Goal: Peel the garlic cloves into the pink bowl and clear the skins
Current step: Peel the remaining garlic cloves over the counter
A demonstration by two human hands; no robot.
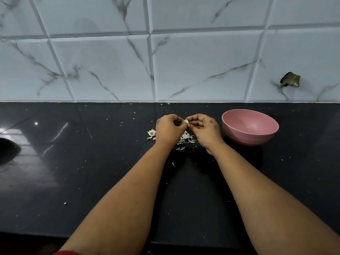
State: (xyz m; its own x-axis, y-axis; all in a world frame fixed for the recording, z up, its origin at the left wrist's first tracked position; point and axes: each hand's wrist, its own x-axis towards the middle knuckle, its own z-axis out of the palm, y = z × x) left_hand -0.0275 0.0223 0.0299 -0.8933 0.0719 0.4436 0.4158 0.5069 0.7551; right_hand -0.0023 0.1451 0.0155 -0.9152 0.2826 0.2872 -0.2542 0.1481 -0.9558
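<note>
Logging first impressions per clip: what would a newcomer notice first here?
Both hands, left and right, meet mid-counter, pinching a garlic clove between them. The pink bowl sits just right of them on the black counter. White skins lie scattered beneath the hands.

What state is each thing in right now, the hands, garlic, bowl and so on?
Left hand: closed, pinching the garlic clove.
Right hand: closed, pinching the same clove.
Garlic clove: held between both hands above the counter, partly hidden.
Pink bowl: upright, looks empty.
Skins: loose on the black counter.
Garlic root stub: lying on the counter.
</note>
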